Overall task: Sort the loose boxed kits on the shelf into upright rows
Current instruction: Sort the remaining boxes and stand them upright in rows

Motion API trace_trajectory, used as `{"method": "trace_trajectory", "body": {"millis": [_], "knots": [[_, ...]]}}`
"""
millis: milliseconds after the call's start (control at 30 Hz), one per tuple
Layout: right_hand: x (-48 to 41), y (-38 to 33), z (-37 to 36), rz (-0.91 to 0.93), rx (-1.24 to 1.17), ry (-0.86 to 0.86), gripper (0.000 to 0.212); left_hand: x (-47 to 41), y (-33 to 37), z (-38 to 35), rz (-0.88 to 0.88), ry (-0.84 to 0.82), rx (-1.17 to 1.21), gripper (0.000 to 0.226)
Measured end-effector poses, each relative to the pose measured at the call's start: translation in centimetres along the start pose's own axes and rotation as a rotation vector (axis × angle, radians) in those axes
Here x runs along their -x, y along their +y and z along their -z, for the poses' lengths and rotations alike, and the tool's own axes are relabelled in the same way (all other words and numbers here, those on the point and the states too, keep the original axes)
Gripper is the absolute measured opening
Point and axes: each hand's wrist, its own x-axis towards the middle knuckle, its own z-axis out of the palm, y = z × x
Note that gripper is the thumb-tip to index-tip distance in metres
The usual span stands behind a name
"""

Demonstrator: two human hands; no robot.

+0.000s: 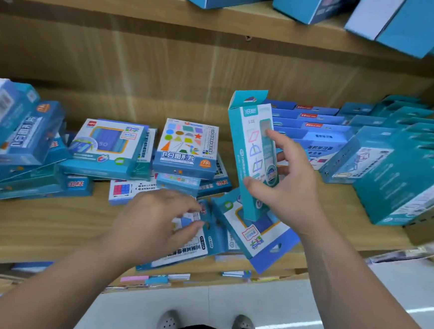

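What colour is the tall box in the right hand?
The tall box is teal with a white front panel, clearest in the head view.

Grey shoes (168, 321), glossy white floor (290, 313)

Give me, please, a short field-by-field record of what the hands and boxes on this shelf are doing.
right hand: holds tall teal box upright above the loose boxes
left hand: on a flat white-and-blue box at the shelf's front edge; grip too blurred to tell
loose pile: flat boxes mid-shelf, shapes box on top
rows: blue boxes and teal boxes standing at right
shelf: wood
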Motion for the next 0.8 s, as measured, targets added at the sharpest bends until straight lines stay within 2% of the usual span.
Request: {"method": "trace_trajectory", "body": {"millis": [167, 267, 333, 533, 800], "knots": [[0.6, 0.8, 2.0, 0.061, 0.032, 0.069, 0.085, -5.1, 3.5, -1.3, 0.392, 0.157, 0.482, 0.017], [1.1, 1.8, 3.4, 0.117, 0.077, 0.099, 0.086, -8.5, 6.5, -2.8, 0.480, 0.161, 0.736, 0.015], [1.5, 3.0, 4.6, 0.136, 0.108, 0.107, 0.087, -10.3, 8.6, -4.1, 0.482, 0.176, 0.826, 0.016], [3.0, 7.9, 10.5, 0.163, 0.158, 0.218, 0.085, -14.6, 14.8, -9.3, 0.466, 0.157, 0.832, 0.020], [6.1, 15.9, 19.4, 0.127, 0.262, 0.386, 0.085, -19.3, 22.5, -18.3, 0.380, 0.057, 0.688, 0.027]]}}
